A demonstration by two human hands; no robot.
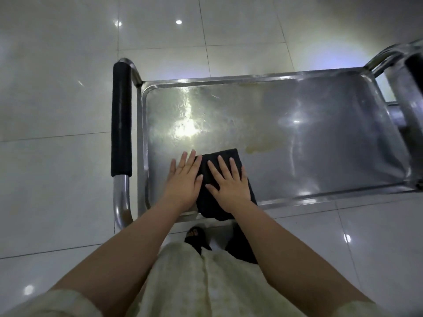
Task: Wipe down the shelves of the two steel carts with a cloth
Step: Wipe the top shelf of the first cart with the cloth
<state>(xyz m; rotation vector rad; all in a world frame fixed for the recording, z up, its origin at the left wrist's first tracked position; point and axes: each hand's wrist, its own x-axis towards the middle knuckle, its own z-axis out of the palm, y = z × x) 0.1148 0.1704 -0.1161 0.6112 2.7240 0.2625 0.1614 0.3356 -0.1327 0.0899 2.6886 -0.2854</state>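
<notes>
A steel cart's top shelf (pixel 297 124) fills the middle of the view, shiny, with a raised rim. A folded black cloth (pixel 225 156) lies at its near left part and hangs over the front rim. My right hand (pixel 229 181) presses flat on the cloth with fingers spread. My left hand (pixel 184 179) lies flat beside it, partly on the cloth's left edge and partly on the bare steel. A yellowish stain (pixel 261 148) sits on the shelf just right of the cloth.
A black foam-covered handle (pixel 121 120) on a steel tube stands at the cart's left end. Another handle (pixel 414 69) rises at the right end. White glossy floor tiles (pixel 57 110) surround the cart. My feet (pixel 196 236) are close under the front rim.
</notes>
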